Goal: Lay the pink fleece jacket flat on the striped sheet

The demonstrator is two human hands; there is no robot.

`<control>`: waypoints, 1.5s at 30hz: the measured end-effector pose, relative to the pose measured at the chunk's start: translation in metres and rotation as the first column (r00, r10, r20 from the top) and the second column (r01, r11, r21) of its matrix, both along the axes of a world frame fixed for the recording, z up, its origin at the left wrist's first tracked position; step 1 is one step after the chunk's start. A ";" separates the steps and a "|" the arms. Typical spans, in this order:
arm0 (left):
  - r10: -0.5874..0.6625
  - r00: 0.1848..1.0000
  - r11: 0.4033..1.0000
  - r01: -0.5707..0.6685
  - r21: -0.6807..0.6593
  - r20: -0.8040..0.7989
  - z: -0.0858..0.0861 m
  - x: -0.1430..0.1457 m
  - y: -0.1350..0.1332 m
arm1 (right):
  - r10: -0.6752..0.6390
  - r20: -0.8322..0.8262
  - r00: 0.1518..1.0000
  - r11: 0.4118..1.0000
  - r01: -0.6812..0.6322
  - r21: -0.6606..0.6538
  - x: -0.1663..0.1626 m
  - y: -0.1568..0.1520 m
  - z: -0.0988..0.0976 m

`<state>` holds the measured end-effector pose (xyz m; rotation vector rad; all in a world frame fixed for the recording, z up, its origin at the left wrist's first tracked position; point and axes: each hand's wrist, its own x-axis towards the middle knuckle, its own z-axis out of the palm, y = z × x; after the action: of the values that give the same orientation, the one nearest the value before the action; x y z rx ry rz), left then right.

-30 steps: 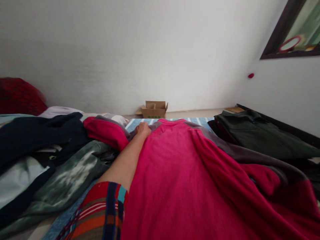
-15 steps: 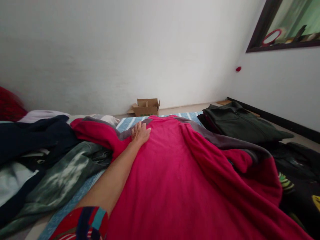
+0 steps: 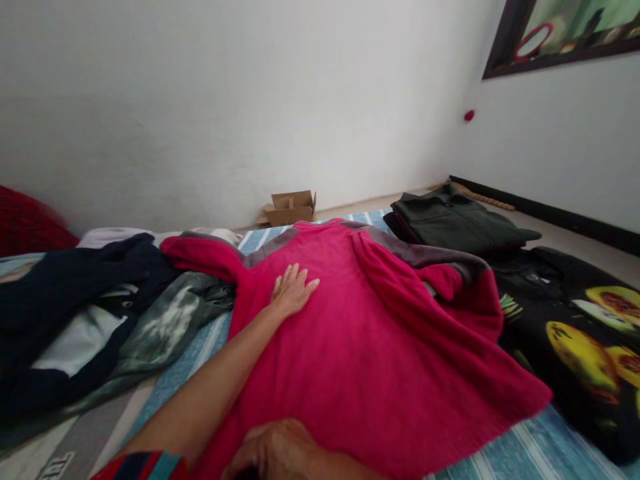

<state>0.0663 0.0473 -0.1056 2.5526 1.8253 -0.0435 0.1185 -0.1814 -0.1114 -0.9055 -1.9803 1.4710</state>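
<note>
A crimson long-sleeved top (image 3: 320, 340) with grey shoulders lies spread out, its collar toward the wall. Its left sleeve stretches out to the side, while the right side is folded inward. My left hand (image 3: 293, 291) rests flat on its upper left part, fingers stretched and slightly spread. At the bottom edge, my right hand (image 3: 283, 445) is over the lower left part of the top with bent fingers. Its fingertips are cut off by the frame, so I cannot tell whether it grips the cloth.
Blue-and-white striped bedding (image 3: 520, 447) lies underneath. To the left are a navy garment (image 3: 90, 273) and grey-green trousers (image 3: 170, 327). On the right are a folded dark green jacket (image 3: 460, 223) and a black fruit-print garment (image 3: 565, 300). A cardboard box (image 3: 290, 208) stands by the wall.
My left hand has slid from the top's left shoulder down toward its chest. My right hand has come into view at the bottom. More of the top's hem now shows.
</note>
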 end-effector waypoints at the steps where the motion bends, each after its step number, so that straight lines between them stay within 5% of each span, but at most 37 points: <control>1: -0.002 1.000 1.000 0.001 -0.023 -0.007 -0.003 -0.003 -0.010 | 0.018 0.024 1.000 1.000 -0.018 0.019 0.002 -0.001 0.005; 7: 0.026 0.999 0.995 -0.028 -0.093 -0.019 -0.006 -0.009 -0.037 | 0.060 0.153 0.986 0.986 -0.082 0.145 0.012 -0.004 0.030; 13: -0.009 1.000 0.994 0.010 -0.107 0.015 0.004 -0.020 -0.080 | -0.331 0.137 0.934 0.896 0.266 0.356 0.066 -0.026 0.034; 17: -0.028 0.999 0.998 0.030 -0.054 0.035 0.007 -0.042 -0.120 | -0.636 0.078 0.767 0.703 0.535 0.468 0.121 -0.034 0.018; 19: -0.031 0.999 0.999 0.032 -0.004 0.043 0.008 -0.056 -0.138 | -0.775 0.052 0.630 0.540 0.618 0.571 0.148 -0.035 0.012; 22: 0.037 0.996 0.995 -0.043 0.085 0.076 0.007 -0.081 -0.160 | -0.923 0.066 0.379 0.295 0.588 0.753 0.186 -0.036 0.012; 24: 0.120 0.988 0.981 -0.134 0.138 0.102 0.005 -0.097 -0.172 | -0.967 0.123 0.225 0.228 0.533 0.815 0.205 -0.037 0.017; 28: 0.245 0.951 0.954 -0.272 0.129 0.190 0.007 -0.121 -0.196 | -0.913 0.408 0.011 0.339 0.575 0.744 0.230 -0.037 0.025; 33: 0.451 0.840 0.886 -0.463 -0.034 0.302 0.016 -0.126 -0.215 | -0.753 0.650 0.104 0.509 0.718 0.474 0.244 -0.034 0.025; 39: 0.522 0.734 0.852 -0.471 -0.228 0.435 0.028 -0.129 -0.215 | -0.728 0.676 0.115 0.535 0.711 0.455 0.256 -0.031 0.027; 42: 0.500 0.671 0.863 -0.443 -0.245 0.548 0.046 -0.134 -0.214 | -0.774 0.588 0.236 0.521 0.766 0.378 0.262 -0.032 0.034; 45: 0.498 0.613 0.859 -0.444 -0.254 0.613 0.068 -0.145 -0.210 | -0.819 0.359 0.447 0.510 0.854 0.102 0.265 -0.038 0.043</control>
<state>-0.0786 -0.1628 -0.0379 1.5915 2.0078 0.6915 0.3836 -0.2195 -0.0687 -1.9684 -1.2438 0.8032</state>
